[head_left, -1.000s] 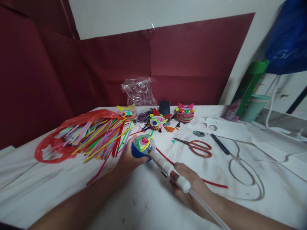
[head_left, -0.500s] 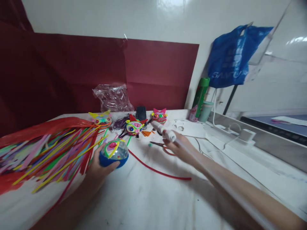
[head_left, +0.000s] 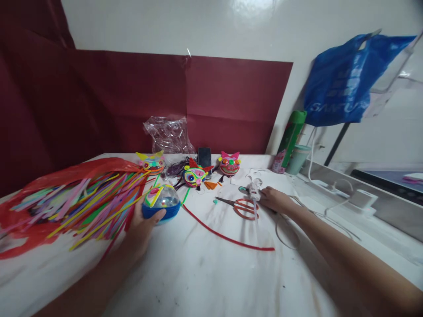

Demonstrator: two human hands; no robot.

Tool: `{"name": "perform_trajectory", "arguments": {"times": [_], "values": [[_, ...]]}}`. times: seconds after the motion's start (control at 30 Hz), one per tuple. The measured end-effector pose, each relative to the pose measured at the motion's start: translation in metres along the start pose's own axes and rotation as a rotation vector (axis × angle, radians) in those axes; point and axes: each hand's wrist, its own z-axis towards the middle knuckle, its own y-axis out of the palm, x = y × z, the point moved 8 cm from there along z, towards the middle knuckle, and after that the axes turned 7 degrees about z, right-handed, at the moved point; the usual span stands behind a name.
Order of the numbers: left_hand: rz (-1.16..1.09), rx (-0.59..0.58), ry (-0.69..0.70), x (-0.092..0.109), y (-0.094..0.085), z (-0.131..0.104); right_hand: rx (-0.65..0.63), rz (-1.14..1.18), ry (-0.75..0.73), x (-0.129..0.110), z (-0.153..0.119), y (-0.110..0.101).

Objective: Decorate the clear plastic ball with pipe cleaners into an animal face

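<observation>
Nearest, toward the left side of the desk (head_left: 205, 281), the person's left hand (head_left: 140, 229) grasps a clear ball (head_left: 168, 212), its lower half wrapped in blue, with the thumb across the front. A red pipe cleaner (head_left: 224, 236) curves across mid-desk toward the near right. To the left, a bundle of pipe cleaners (head_left: 102, 202) spills from a red plastic bag (head_left: 99, 164). Right of centre lie orange-handled scissors (head_left: 235, 204); just beyond their handles is what looks like a white glue gun (head_left: 254, 190), and the right hand (head_left: 274, 200) sits close beside it, its grip too blurred to tell whether it grasps anything.

The held ball seems part-made: its blue base and some bright eye-like trim are on, while much of the dome is bare and no ears show. Toward the back edge, three decorated balls, yellow-eared (head_left: 153, 164), red-eared (head_left: 194, 176) and pink-eared (head_left: 229, 164), look much further along. A phone (head_left: 204, 156) leans behind them.
</observation>
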Motion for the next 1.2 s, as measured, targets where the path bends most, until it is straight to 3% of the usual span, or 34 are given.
{"name": "perform_trajectory", "arguments": {"times": [0.1,0.17,0.23,0.3,0.37,0.43,0.57,0.67,0.73,0.87,1.0,1.1,1.2], "values": [[0.005,-0.001,-0.014,-0.004,0.000,0.000,0.001,0.007,-0.018,-0.001,0.000,-0.010],[-0.009,0.007,-0.002,-0.005,-0.001,0.000,0.053,0.023,-0.037,-0.016,-0.003,-0.023],[-0.009,0.033,0.013,-0.005,-0.004,0.001,0.139,0.126,-0.118,-0.052,-0.007,-0.036],[-0.017,0.047,0.041,-0.002,-0.006,0.000,0.114,0.324,-0.302,-0.106,-0.013,-0.036],[-0.021,0.039,0.056,0.001,-0.006,-0.002,0.011,0.522,-0.393,-0.158,-0.017,-0.023],[-0.017,0.027,0.042,0.003,-0.007,-0.006,-0.013,0.580,-0.405,-0.200,-0.018,-0.007],[-0.021,0.008,0.053,0.008,-0.007,-0.015,-0.001,0.734,-0.400,-0.252,-0.016,0.020],[-0.081,-0.006,0.080,0.008,-0.007,-0.015,0.020,0.919,-0.370,-0.264,-0.006,0.019],[-0.132,-0.006,0.086,0.006,-0.007,-0.012,0.036,1.064,-0.333,-0.261,0.006,0.003],[-0.137,-0.014,0.071,0.002,-0.006,-0.010,0.154,1.317,-0.286,-0.244,0.025,-0.062],[-0.145,-0.109,-0.002,0.002,0.003,-0.014,0.319,1.582,-0.334,-0.227,0.014,-0.132],[-0.157,-0.225,-0.035,0.006,0.012,-0.022,0.421,1.444,-0.471,-0.227,-0.016,-0.165],[-0.142,-0.275,-0.022,0.007,0.017,-0.028,0.399,1.116,-0.599,-0.238,-0.047,-0.166]]}}
